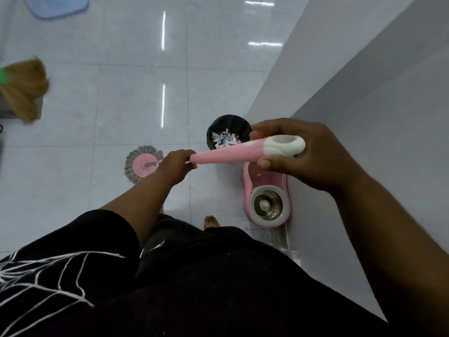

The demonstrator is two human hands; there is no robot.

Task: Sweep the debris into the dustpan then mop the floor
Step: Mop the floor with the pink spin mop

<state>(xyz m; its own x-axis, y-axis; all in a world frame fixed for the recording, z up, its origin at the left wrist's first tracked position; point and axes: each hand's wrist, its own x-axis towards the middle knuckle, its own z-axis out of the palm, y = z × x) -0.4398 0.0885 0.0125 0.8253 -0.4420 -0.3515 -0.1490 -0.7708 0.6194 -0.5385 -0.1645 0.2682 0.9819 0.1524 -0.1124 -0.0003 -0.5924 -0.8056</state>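
Note:
I hold a pink spin mop with both hands. My right hand (301,154) grips the pink and white top of the mop handle (233,154). My left hand (176,165) grips the shaft lower down. The round mop head (139,164), pink disc with grey strands, lies flat on the white tiled floor (126,98) in front of me. A black bin (227,128) holding shredded paper debris (224,139) stands just beyond the handle. The pink mop bucket (267,200) with its steel spinner basket sits by the wall on my right.
A straw broom (24,91) with a green band leans at the left edge. A light blue mat (57,6) lies at the top left. A grey wall (352,81) runs along the right. My bare foot (211,221) stands near the bucket.

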